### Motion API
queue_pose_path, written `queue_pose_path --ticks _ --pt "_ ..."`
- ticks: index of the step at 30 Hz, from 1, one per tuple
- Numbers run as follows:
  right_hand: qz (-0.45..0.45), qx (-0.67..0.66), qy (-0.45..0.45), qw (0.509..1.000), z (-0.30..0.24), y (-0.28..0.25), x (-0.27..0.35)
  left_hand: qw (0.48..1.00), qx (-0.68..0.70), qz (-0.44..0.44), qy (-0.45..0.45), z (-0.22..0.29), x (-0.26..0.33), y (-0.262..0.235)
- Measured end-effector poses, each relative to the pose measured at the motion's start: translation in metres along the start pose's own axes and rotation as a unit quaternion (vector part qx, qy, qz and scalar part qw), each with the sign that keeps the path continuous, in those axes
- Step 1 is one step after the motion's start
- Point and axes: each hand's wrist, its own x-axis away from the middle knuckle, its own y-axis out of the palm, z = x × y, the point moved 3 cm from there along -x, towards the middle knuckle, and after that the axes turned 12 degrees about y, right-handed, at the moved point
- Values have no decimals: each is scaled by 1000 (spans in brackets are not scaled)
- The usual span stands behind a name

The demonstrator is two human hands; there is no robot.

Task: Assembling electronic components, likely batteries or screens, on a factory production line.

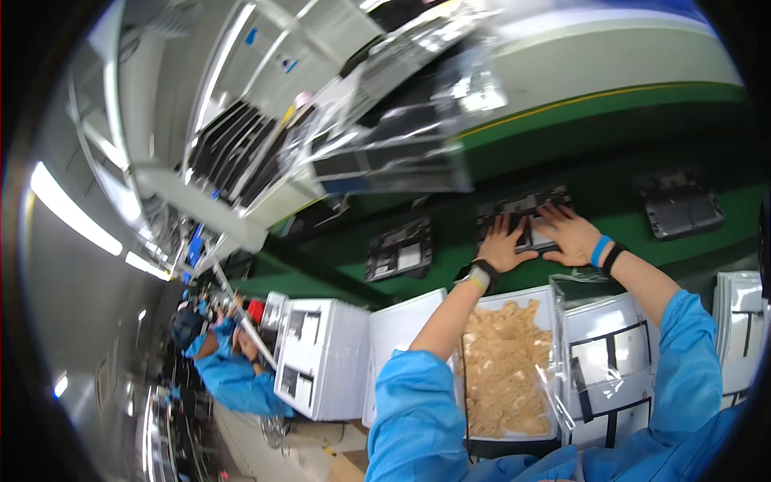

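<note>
My left hand lies flat on a black electronic device housing, its fingers stretched forward. Beside it, my right hand rests on the same housing with the fingers spread. Both hands press on its upper face and cover much of its near part, so the details beneath them are hidden. The housing sits on the green conveyor belt. Left of it on the belt is a similar black housing with a pale rectangular part. A third dark housing stands to the right.
Before me is a white tray of small tan pieces. Trays with white panels lie right of it; stacked white trays stand left. Plastic-wrapped dark panels hang over the belt's far side. A co-worker in blue is at left.
</note>
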Motion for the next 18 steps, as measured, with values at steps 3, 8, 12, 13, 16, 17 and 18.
queue_pose_path --ticks 3,8,12,13,16,17,18 --pt "-27 -20 29 999 -4 5 -3 995 -9 -10 -101 -3 19 -10" --pt "-53 -3 50 997 -21 20 -19 962 230 133 -68 -10 118 -108" --pt "-70 26 48 996 -16 12 -18 972 175 131 -86 29 264 -166" --pt "-59 34 30 997 -18 7 -19 977 132 101 -134 34 300 -159" --pt "-59 -14 28 998 -21 -9 -23 957 -6 -54 -287 33 415 -78" --pt "-76 -66 57 993 -19 -17 -19 944 -5 -22 -330 36 447 -44" --pt "-75 -64 57 993 -25 -31 -13 928 -5 10 -371 37 475 -13"
